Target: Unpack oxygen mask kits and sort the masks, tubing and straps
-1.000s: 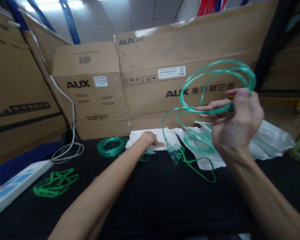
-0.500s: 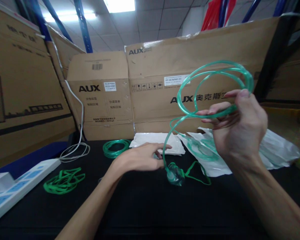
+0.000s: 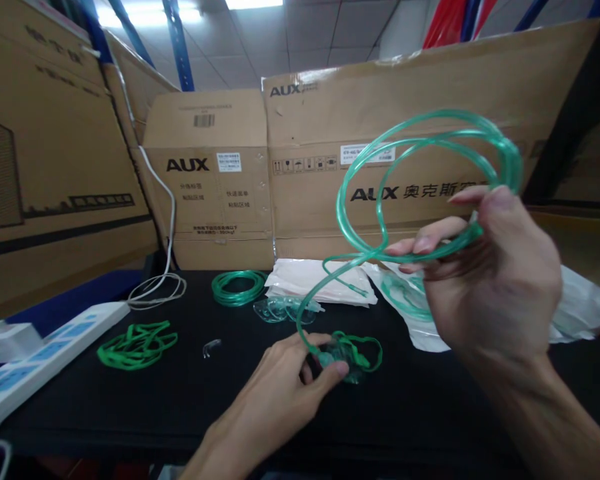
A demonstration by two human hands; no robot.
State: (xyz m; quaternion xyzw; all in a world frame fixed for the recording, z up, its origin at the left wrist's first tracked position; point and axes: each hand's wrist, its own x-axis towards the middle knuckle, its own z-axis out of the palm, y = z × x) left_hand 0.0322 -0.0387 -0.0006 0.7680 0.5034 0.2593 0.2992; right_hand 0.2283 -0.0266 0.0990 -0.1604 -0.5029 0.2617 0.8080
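My right hand [image 3: 485, 287] is raised above the black table [image 3: 230, 407] and pinches a coil of clear green tubing [image 3: 430, 143] in several loops. One strand runs down from the coil to a small clear green mask with a green strap [image 3: 350, 353] lying on the table. My left hand [image 3: 290, 387] is closed on that strand right beside the mask. A second tubing coil [image 3: 239, 287] lies flat at the back of the table, and a clear mask piece [image 3: 283, 310] lies in front of it.
White plastic bags [image 3: 320, 280] and more bags [image 3: 575, 300] lie at the back. A bundle of green straps [image 3: 137, 343], a small clear piece [image 3: 211, 347], a white power strip [image 3: 40, 360] and a white cable [image 3: 155, 293] sit on the left. Cardboard boxes [image 3: 210, 180] wall the back.
My left hand drew back from the white bags towards me and closed on the tube beside the mask. The mask slid nearer along the table. The right hand kept the coil raised.
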